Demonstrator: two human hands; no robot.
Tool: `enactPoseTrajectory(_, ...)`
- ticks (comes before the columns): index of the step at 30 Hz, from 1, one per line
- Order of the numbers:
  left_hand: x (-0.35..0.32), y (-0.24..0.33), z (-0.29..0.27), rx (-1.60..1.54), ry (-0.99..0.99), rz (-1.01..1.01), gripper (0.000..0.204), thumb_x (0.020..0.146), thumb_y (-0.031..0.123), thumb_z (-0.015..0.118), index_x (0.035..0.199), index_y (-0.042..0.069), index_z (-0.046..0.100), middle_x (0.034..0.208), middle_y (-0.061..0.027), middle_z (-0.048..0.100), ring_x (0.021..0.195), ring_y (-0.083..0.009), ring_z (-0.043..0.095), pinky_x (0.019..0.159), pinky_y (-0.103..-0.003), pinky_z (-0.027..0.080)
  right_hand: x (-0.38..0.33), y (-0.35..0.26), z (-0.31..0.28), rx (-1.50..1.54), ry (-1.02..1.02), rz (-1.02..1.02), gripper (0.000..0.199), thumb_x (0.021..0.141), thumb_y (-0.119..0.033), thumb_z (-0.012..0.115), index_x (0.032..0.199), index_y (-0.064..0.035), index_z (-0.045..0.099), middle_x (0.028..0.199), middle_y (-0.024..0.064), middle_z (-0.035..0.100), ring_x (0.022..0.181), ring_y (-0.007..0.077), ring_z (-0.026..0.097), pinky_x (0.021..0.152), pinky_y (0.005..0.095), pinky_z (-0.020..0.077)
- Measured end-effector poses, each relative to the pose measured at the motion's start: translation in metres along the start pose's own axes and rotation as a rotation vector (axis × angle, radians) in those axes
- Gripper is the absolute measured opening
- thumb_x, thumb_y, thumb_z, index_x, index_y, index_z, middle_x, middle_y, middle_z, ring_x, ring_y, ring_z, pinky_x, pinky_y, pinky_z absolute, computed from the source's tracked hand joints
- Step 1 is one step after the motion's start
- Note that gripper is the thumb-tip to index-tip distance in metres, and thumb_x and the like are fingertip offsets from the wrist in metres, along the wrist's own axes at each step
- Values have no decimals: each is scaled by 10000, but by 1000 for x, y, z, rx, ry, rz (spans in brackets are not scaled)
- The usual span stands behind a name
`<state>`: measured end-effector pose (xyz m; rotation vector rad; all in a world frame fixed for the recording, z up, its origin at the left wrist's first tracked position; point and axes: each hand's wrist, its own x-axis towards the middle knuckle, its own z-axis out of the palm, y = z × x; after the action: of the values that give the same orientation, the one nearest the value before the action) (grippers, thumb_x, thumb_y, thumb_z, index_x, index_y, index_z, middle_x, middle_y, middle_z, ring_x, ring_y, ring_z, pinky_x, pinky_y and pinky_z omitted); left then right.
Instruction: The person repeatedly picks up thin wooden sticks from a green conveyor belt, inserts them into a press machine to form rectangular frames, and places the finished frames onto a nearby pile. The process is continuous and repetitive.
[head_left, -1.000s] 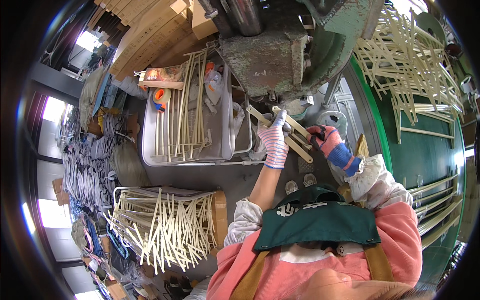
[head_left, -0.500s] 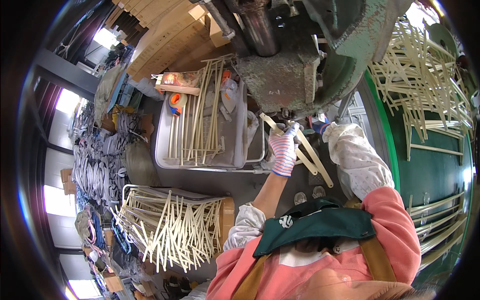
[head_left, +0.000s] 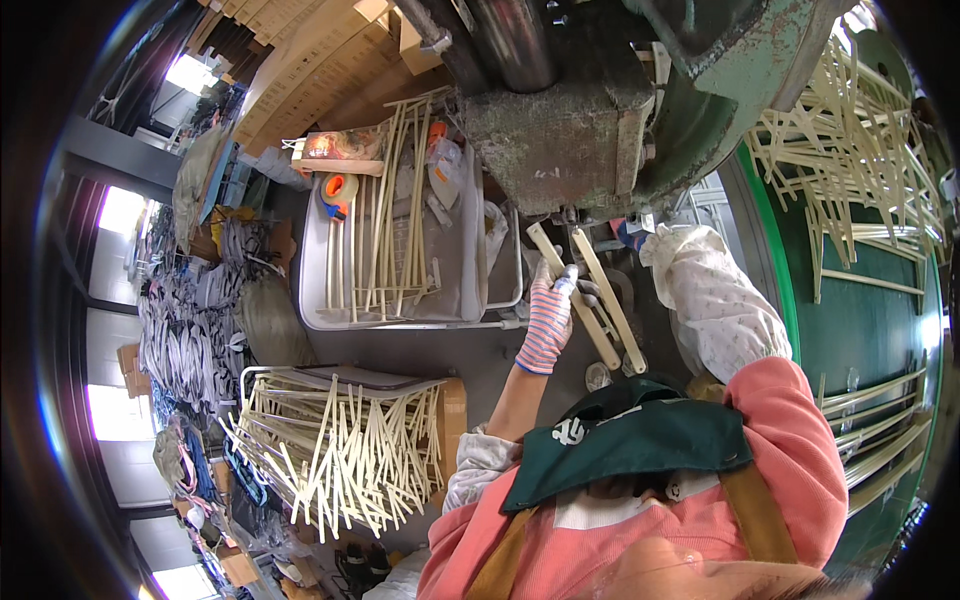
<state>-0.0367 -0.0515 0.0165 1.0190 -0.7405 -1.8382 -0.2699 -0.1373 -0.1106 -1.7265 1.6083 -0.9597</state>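
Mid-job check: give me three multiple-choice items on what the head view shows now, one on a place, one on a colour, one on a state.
1. Where does the grey tray with cream strips lie?
A. To the person's left of the press
B. On the green guard at right
C. Under the apron

2. What colours are on the left hand glove?
A. Plain black
B. Pink, white and blue stripes
C. Solid yellow

3. What is the left hand doing?
A. Hanging free, holding nothing
B. Gripping the pale wooden strips under the press head
C. Resting on the orange tape roll

Answers: 1 A, the tray sits left of the grey-green machine body. 2 B, the striped knit shows clearly at the wrist and back of the hand. 3 B, the fingers close around the strips at the press; the right hand is mostly hidden behind the machine.
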Motion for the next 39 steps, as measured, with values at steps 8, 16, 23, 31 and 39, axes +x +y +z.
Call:
enactPoseTrajectory(8,-16,14,-5,283,-48,-5,358,946,34,396,1303,55,413,954,-97,631,588,-139,616,456,-223,473,-48,-52,-30,297,-104,34,143,782,-181,629,865,-70,665,766,120,652,724,275,641,651,372,518)
enactPoseTrajectory(16,-22,7,-17,325,-88,117,388,942,13,402,1329,49,391,876,-105,608,587,-125,604,473,-220,488,-33,-55,-16,372,-110,17,142,788,-177,625,877,-76,667,798,122,656,745,274,640,669,375,519)
enactPoseTrajectory(23,-33,21,-27,431,-134,159,536,943,37,396,1445,145,239,812,-100,625,526,-77,556,447,-192,457,-11,-73,0,889,-94,-19,141,793,-174,623,888,-81,670,826,123,660,763,272,640,686,378,520)
enactPoseTrajectory(31,-40,36,-22,496,-125,41,496,916,-5,413,1390,133,370,742,-68,618,497,-59,534,402,-177,408,-11,-53,28,-241,199,-380,294,875,-179,515,1147,-78,564,1019,157,627,904,328,605,822,451,474)
enactPoseTrajectory(39,-48,44,-5,473,-108,34,501,904,-3,433,1383,137,391,727,-56,615,470,-47,507,395,-176,394,-11,1,40,-1320,75,-641,283,888,-256,498,1104,-78,548,1041,107,573,961,257,542,840,398,416)
